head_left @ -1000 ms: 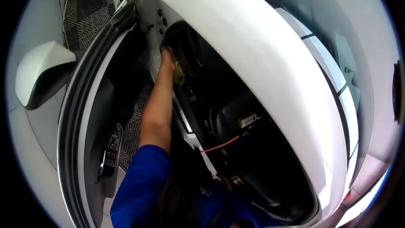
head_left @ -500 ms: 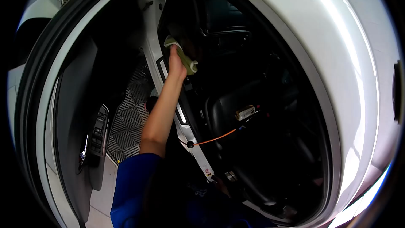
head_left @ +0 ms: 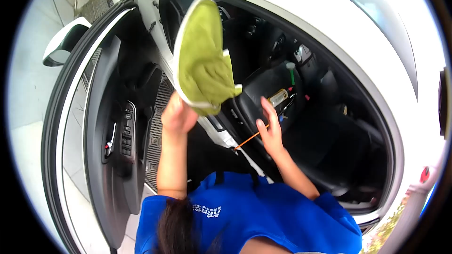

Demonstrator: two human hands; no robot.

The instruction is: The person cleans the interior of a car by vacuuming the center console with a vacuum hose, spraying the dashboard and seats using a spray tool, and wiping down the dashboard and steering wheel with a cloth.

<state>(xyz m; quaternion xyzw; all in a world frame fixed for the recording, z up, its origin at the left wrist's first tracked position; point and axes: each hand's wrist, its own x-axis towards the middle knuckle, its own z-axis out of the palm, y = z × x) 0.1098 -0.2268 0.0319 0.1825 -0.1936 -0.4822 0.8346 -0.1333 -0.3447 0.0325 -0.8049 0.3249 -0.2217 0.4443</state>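
Note:
My left hand (head_left: 179, 114) is closed on the lower end of a green cloth (head_left: 202, 61) with a pale border. The cloth stands up from the hand in front of the car's doorway, and most of my fingers are hidden behind it. My right hand (head_left: 271, 134) is raised over the near side of the black seat (head_left: 256, 87), fingers apart and nothing in it. Beyond its fingertips a small bottle-like container (head_left: 278, 98) lies on the seat. An orange cord or hose (head_left: 247, 141) runs behind the hand toward the sill.
The white car's door (head_left: 123, 127) stands wide on the left, with window switches on its panel. A green-handled brush (head_left: 290, 73) and several small items lie on the seat. The door frame (head_left: 395, 127) curves round on the right. A side mirror (head_left: 63, 47) juts out beyond the door.
My left hand has drawn the cloth back from low inside the doorway and lifted it toward me. The right hand has risen into view above the seat. The view has shifted and brightened.

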